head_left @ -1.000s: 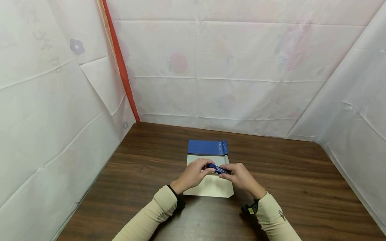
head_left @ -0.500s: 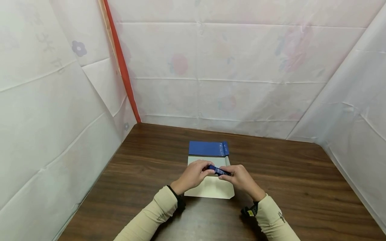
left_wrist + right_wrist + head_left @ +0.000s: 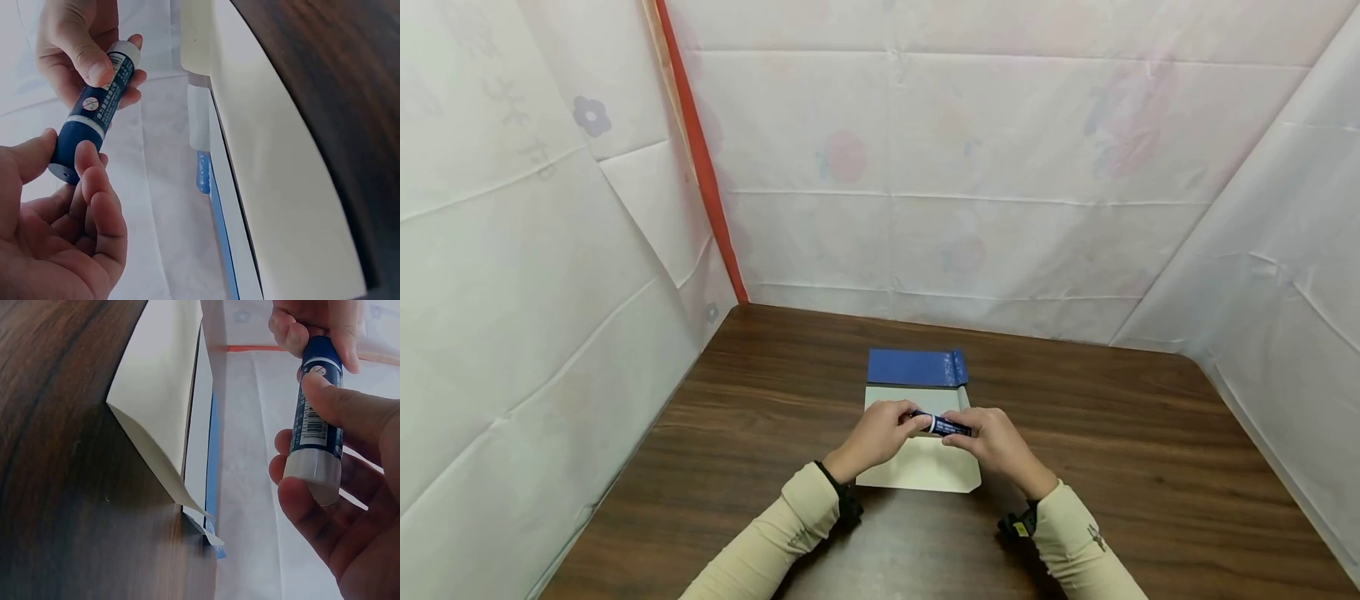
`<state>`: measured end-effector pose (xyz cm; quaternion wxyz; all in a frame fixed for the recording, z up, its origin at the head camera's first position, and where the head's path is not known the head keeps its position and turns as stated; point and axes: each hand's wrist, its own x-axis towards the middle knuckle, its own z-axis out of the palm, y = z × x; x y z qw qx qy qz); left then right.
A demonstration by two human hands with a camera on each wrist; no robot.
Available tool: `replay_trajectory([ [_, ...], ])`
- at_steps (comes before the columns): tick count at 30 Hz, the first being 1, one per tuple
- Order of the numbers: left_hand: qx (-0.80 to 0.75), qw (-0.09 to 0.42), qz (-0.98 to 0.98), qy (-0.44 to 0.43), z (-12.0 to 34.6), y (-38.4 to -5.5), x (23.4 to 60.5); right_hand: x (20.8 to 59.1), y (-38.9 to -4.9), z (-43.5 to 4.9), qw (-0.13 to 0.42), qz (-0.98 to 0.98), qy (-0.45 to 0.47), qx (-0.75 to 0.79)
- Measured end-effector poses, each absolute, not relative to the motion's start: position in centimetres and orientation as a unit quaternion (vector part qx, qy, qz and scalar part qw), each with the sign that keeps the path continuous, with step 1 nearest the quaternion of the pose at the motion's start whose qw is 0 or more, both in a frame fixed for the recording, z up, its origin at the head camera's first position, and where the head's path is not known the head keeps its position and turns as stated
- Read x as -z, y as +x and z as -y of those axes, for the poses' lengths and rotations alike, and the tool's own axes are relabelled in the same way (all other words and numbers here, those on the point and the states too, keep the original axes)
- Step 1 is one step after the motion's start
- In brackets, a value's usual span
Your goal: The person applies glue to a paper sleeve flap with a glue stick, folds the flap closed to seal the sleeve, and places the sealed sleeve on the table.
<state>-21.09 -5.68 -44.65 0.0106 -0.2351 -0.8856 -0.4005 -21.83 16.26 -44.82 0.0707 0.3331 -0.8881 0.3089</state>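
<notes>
A dark blue glue stick [image 3: 951, 427] with a white base is held between both hands above the sheets. My left hand [image 3: 877, 433] pinches its blue cap end [image 3: 72, 150] between thumb and fingers. My right hand [image 3: 997, 440] grips the labelled body near the white base [image 3: 314, 472], thumb across the label. A narrow white ring [image 3: 87, 123] shows between cap and body. Below the hands lies a cream sheet [image 3: 921, 467], bordered by a pale sheet [image 3: 910, 396] partly hidden by the fingers. Beyond them is a blue sheet [image 3: 906, 367] with a raised right edge.
The sheets lie on a dark wood-grain table [image 3: 760, 433]. White printed cloth walls [image 3: 1000, 167] enclose its back and sides, with a red strip [image 3: 703, 167] at the back left corner. Both wrists wear black straps with devices.
My left hand has shifted slightly left at the cap, and the glue stick lies flatter with its label turned more into view. The sheets stay in place.
</notes>
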Motion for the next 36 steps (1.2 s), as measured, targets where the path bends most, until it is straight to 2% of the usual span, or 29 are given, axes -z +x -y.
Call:
replay_trajectory([
  [5, 0.425, -0.006, 0.88, -0.212, 5.73, -21.16, 44.78, 44.82, -21.77, -16.27, 0.077, 0.889, 0.335, -0.303],
  [10, 0.437, -0.002, 0.877, -0.198, 5.74, -21.28, 44.94, 44.81, -21.69, -16.26, 0.081, 0.889, 0.329, -0.307],
  [22, 0.415, 0.014, 0.873, -0.258, 6.11, -21.2, 44.93, 44.95, -21.64, -16.53, 0.036, 0.882, 0.306, -0.356],
  [36, 0.426, 0.006, 0.87, -0.249, 6.42, -20.93, 44.97, 44.83, -21.56, -16.61, 0.019, 0.884, 0.29, -0.365],
])
